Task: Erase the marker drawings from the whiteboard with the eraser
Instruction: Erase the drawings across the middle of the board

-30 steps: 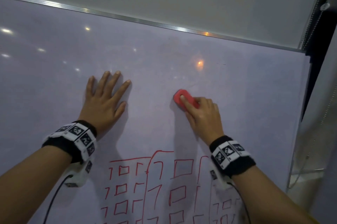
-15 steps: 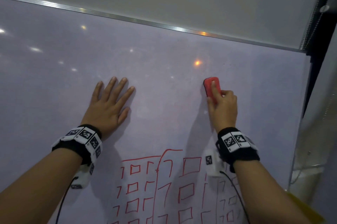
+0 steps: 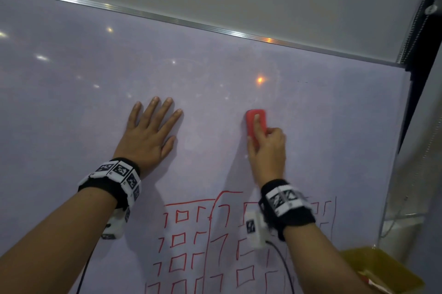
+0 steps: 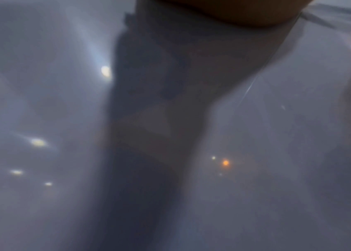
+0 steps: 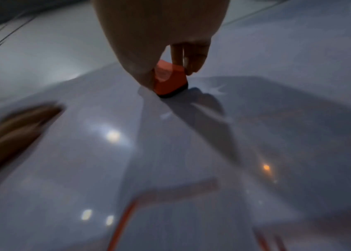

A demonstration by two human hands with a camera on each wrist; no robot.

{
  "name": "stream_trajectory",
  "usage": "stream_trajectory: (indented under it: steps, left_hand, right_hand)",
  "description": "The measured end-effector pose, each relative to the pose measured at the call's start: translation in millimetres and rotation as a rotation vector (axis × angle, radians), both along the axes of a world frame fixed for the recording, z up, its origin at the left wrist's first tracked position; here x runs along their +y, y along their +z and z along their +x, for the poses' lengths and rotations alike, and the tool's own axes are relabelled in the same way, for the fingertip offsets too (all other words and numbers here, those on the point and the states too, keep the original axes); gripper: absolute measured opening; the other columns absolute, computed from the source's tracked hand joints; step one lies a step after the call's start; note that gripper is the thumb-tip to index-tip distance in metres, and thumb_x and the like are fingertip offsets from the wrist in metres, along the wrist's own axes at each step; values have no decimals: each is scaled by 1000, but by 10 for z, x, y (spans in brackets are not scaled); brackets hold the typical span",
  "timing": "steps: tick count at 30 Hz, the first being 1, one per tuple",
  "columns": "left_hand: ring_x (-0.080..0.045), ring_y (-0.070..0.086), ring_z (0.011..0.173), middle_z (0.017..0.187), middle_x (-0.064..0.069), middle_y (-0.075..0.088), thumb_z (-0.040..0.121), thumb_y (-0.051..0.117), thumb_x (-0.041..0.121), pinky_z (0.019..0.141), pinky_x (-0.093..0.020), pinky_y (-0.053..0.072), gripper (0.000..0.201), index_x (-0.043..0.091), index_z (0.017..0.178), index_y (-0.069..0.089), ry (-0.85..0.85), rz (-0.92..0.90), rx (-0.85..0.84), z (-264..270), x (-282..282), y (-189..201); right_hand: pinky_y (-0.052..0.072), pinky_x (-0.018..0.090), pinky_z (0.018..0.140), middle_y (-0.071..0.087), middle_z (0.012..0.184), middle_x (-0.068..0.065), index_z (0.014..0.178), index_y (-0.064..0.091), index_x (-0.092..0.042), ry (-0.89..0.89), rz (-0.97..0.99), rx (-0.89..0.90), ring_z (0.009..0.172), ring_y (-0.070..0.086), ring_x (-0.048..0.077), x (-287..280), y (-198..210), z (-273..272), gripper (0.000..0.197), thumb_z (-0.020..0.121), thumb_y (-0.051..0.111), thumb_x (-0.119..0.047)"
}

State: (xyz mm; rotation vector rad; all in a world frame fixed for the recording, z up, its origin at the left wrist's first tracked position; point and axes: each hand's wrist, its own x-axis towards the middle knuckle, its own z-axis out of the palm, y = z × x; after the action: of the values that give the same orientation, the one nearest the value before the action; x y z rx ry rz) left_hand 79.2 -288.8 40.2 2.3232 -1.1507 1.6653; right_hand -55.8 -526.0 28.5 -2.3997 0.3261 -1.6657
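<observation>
A red eraser [image 3: 256, 123] with a dark felt base [image 5: 173, 94] lies flat against the whiteboard [image 3: 71, 107]. My right hand [image 3: 266, 150] grips it, forefinger stretched along its back, thumb and other fingers pinching its sides. My left hand [image 3: 149, 135] is pressed flat on the board to the left, fingers spread. Red marker drawings [image 3: 191, 241] of building outlines with small squares fill the board's lower middle, below both wrists. The left wrist view is blurred and shows only the board's surface [image 4: 277, 152].
The board's metal top edge [image 3: 215, 28] runs diagonally above the hands. Its right edge meets a dark frame [image 3: 411, 111]. A yellow container [image 3: 382, 269] sits at the lower right. Cables hang from both wrist cameras.
The eraser swept from the middle to the right and up, then came back left and down a little. The left hand stayed flat on the board.
</observation>
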Motion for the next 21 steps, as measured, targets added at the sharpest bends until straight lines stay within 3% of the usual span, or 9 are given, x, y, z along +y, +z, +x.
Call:
stream_trajectory:
  steps: [2, 5, 7, 9, 11, 13, 16, 19, 21]
  left_hand:
    - [-18, -12, 144, 155, -9, 20, 94, 24, 38, 116, -41, -10, 58, 16, 147, 22, -5, -8, -5, -1, 2, 3]
    - [-17, -12, 144, 154, -10, 21, 94, 25, 37, 116, -41, -8, 58, 16, 147, 23, -16, -13, -20, -6, 20, 7]
    - [-17, -11, 144, 154, -10, 22, 94, 26, 37, 116, -42, -6, 57, 16, 147, 24, -31, -12, -31, 10, 29, 5]
    - [-17, -11, 144, 153, -10, 24, 94, 27, 36, 116, -43, -3, 57, 16, 147, 24, -33, -18, -39, 28, 32, -20]
    - [-17, -10, 144, 153, -9, 25, 94, 27, 36, 116, -42, -3, 56, 16, 146, 25, -42, -26, -47, 45, 29, -39]
    - [-17, -10, 144, 153, -9, 25, 94, 27, 36, 116, -42, -3, 56, 16, 146, 25, -50, -22, -50, 55, 33, -47]
    - [-16, -11, 144, 153, -9, 24, 94, 27, 36, 116, -43, -2, 56, 17, 147, 24, -67, -21, -36, 69, 48, -47]
    - [-17, -7, 145, 152, -10, 25, 94, 29, 34, 116, -42, -1, 54, 16, 145, 26, -95, -33, -25, 62, 41, -60]
    - [-22, 8, 144, 149, -12, 30, 93, 33, 27, 116, -40, 1, 50, 14, 141, 33, -149, -86, -13, 21, 75, -147]
  right_hand:
    - [48, 39, 59, 54, 85, 15, 138, 36, -29, 88, -173, 96, 74, 51, 30, 301, -340, 6, 71, 79, 70, -12]
    - [48, 33, 65, 61, 90, 8, 131, 42, -33, 139, -416, 227, 76, 55, 25, 293, -810, -132, 75, 69, 80, -12]
    - [51, 34, 74, 66, 96, 0, 118, 53, -39, 141, -367, 307, 82, 60, 19, 66, -753, -286, 49, 75, 76, -31]
    - [52, 38, 82, 68, 97, -6, 105, 61, -41, -16, -365, 268, 89, 62, 14, -231, -551, -338, 25, 84, 58, -53]
    - [51, 42, 77, 64, 99, 13, 119, 58, -31, -132, -244, 50, 86, 59, 33, -495, -260, -310, 32, 88, 54, -35]
    - [46, 45, 75, 57, 99, 25, 129, 54, -22, -146, -121, -70, 83, 54, 42, -494, 28, -226, 49, 81, 57, -14]
    - [46, 44, 76, 57, 102, 23, 130, 52, -26, -89, -138, -162, 86, 51, 39, -64, 103, 45, 48, 83, 51, -14]
    - [41, 36, 77, 58, 107, 14, 129, 42, -39, 79, -363, -17, 92, 47, 29, 460, -438, 107, 46, 87, 56, -27]
    - [44, 36, 77, 56, 112, 10, 132, 39, -41, 183, -483, 171, 94, 47, 26, 639, -953, 43, 63, 79, 72, -29]
